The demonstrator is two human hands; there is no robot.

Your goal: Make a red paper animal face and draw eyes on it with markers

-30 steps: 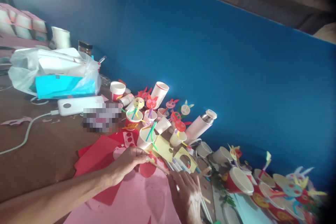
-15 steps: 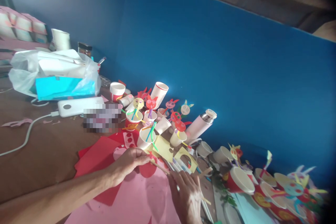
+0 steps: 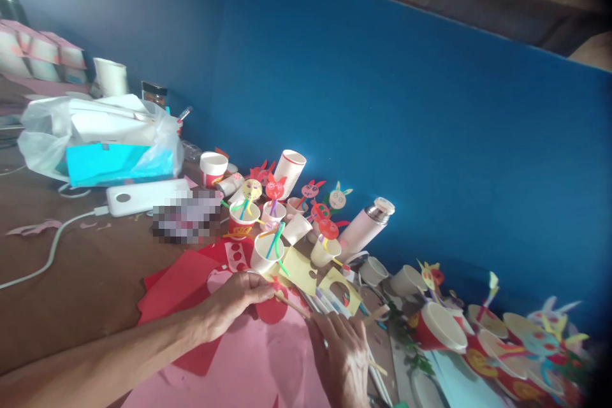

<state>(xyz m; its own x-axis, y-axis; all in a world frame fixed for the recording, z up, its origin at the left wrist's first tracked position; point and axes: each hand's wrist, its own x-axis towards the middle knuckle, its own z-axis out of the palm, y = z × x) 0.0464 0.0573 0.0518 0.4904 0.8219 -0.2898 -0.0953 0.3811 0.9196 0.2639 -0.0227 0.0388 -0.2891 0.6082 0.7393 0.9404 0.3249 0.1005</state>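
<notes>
My left hand (image 3: pixel 243 293) is closed in a pinch, its fingertips at one end of a thin tan strip (image 3: pixel 291 304). Just under those fingertips lies a round red paper cutout (image 3: pixel 271 310) with pointed tips at its top. My right hand (image 3: pixel 342 350) is closed around the strip's other end, back of the hand upward. Two tan ends stick out on its right side; whether they belong to the same strip is hidden by the hand. Beneath both hands lies a pink paper sheet (image 3: pixel 248 366), overlapping red paper sheets (image 3: pixel 184 284).
Behind the hands stand a white paper cup with straws (image 3: pixel 266 253), yellow paper offcuts (image 3: pixel 299 269) and several cups with paper animal heads. A thermos flask (image 3: pixel 366 229) leans by the blue wall (image 3: pixel 406 108). A white power bank (image 3: pixel 148 196) lies left; more decorated cups (image 3: pixel 440 328) stand right.
Both hands keep almost the same pose and hold on the strip. The whole view has shifted very slightly; nothing else has visibly moved.
</notes>
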